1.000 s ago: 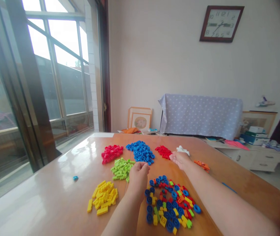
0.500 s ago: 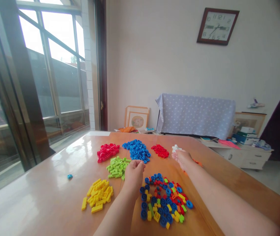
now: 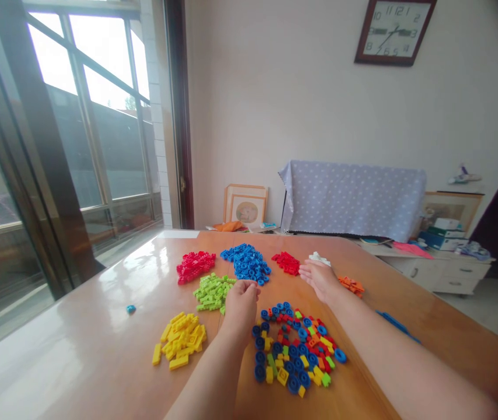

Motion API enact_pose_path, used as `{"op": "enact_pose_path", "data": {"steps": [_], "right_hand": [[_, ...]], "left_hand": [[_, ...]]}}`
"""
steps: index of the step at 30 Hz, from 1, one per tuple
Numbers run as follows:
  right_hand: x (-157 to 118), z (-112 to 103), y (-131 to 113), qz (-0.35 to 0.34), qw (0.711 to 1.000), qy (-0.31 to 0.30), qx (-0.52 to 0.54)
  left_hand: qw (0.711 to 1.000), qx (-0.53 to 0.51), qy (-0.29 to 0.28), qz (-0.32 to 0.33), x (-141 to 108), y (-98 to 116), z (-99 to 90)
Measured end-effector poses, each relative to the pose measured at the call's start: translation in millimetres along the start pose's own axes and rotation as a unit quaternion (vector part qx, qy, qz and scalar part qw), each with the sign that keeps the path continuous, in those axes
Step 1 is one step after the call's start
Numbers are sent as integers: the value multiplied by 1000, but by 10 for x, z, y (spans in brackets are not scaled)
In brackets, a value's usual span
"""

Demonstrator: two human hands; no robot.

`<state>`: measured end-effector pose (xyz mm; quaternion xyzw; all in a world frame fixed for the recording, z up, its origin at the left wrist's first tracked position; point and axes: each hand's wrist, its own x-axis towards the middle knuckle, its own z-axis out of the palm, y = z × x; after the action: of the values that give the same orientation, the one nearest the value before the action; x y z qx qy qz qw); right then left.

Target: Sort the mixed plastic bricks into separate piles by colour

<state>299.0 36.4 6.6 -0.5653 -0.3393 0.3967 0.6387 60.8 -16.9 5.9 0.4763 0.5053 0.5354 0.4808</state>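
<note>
My left hand (image 3: pixel 241 300) is closed in a pinch just right of the lime green brick pile (image 3: pixel 212 291). Whatever lies between its fingertips, if anything, is hidden. My right hand (image 3: pixel 319 281) hovers with fingers stretched out, in front of the white brick pile (image 3: pixel 319 258) and beside the smaller red pile (image 3: pixel 286 262); I see nothing held in it. Between my forearms lies a mixed spread of bricks (image 3: pixel 293 366), with blue round pieces and red, yellow, orange and green ones. A blue brick pile (image 3: pixel 248 262) is beyond my left hand.
Yellow bricks (image 3: pixel 181 339) are heaped left of my left forearm, and red-pink bricks (image 3: pixel 195 266) farther back. A small teal piece (image 3: pixel 130 309) lies at left. Orange bricks (image 3: pixel 351 286) and a long blue object (image 3: pixel 397 326) lie at right. A cloth-covered object (image 3: pixel 354 198) stands beyond the table (image 3: pixel 100 361).
My right hand has drawn slightly left and away from the white bricks, its fingers straighter. The orange bricks and long blue object show more. My left hand keeps its pinch; the view has shifted slightly.
</note>
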Motion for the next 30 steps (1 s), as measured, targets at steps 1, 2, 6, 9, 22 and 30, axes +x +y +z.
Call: {"op": "enact_pose_path", "data": {"steps": [1,2,6,9,22,30], "right_hand": [[-65,-33,-18,5,1000,-3,-2],[-137,-71,-41,12,1000,-9,-4],[-472,-244,-183,22,999,-42,-7],[-695,-357,-286,8,998,-61,-6],[-1007,-525,-287,27,959,-203,-195],[-981,-593,-202,-17,918,-268,-293]], "left_hand": [[1000,6,-2,3,6,-16,3],[1000,14,-4,8,11,-33,6],[997,72,-15,33,28,-119,10],[992,107,-32,58,38,-186,7],[954,250,-96,136,-4,-251,33],[932,297,-99,185,-12,-219,59]]}}
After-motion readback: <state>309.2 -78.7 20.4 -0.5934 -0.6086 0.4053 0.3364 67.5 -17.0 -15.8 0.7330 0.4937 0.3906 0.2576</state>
